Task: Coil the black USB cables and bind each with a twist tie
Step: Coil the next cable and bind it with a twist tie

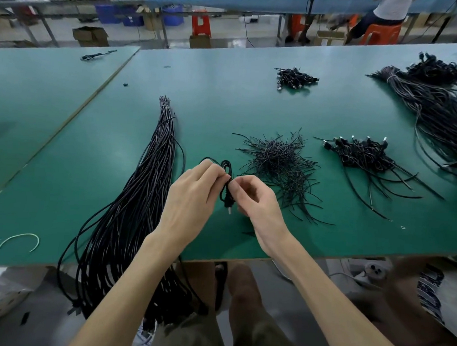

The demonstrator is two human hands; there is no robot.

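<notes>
hands meet over the green table (226,98): the left hand (194,194) pinches a small coiled cable (226,184) near its top, and the right hand (257,201) pinches it from the other side, plug end hanging down. a long bunch of loose cables (143,194) lies just left and hangs off the near edge. a pile of ties (279,162) sits just right, with done coils (362,154) further right.

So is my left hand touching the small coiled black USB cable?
Touching. The head view shows the left hand pinching the small coiled black USB cable just below its top loop.
</notes>
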